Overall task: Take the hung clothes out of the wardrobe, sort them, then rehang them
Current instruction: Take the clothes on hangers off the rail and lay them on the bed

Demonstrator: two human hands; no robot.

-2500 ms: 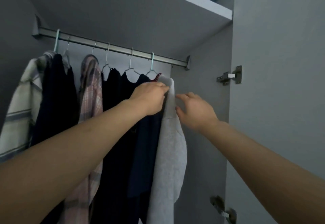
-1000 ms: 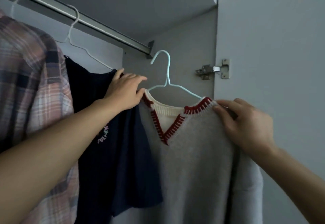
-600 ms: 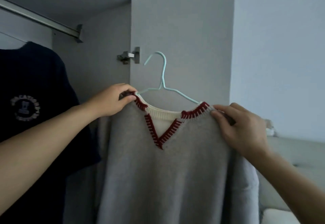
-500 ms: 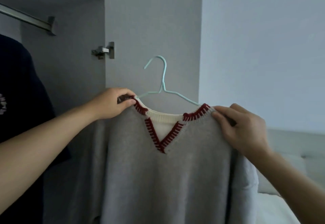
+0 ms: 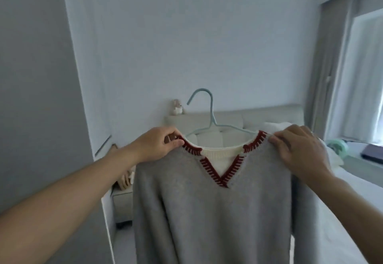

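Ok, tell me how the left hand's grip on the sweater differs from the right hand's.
The left hand pinches the grey sweater right at the red-stitched collar; the right hand grips further out on the shoulder. The left thumb shows; the right hand shows mostly its back. Both hold the sweater up, level, on its hanger.

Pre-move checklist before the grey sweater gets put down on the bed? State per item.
1. Left hand grips the left shoulder of the grey knit V-neck sweater with red stitched collar: ok.
2. Right hand grips the right shoulder: ok.
3. Pale blue wire hanger inside the neckline, hook upright and free: ok.
4. Sweater hanging flat between the hands, front facing the camera: ok.
5. White bed on the right has bare surface for a drop: ok for the near part; farther back, white bedding is piled.
6. Sweater hem clear of the floor: cannot tell, out of frame.
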